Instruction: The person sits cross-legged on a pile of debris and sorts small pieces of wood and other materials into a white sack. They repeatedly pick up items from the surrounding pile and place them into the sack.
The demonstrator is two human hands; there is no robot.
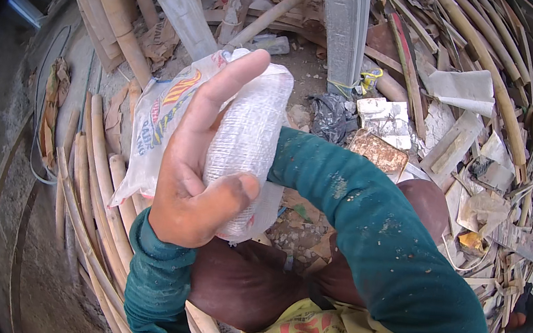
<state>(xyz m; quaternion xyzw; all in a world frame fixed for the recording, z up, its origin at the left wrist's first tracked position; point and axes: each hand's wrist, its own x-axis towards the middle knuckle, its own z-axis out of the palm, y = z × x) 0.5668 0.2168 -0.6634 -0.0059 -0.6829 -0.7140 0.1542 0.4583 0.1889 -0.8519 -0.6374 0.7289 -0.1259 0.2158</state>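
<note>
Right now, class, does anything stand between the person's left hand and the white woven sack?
Nothing visible does: the left hand holds the white woven sack directly, thumb across its front. The right hand is hidden by the sack.

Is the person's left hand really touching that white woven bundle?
Touching. The head view shows the left hand gripping the white woven bundle, its thumb lying against the ribbed surface.

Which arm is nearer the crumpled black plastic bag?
Right: its green sleeve passes just below the bag in view, right hand hidden. The left hand, farther left, holds the white woven sack.
</note>
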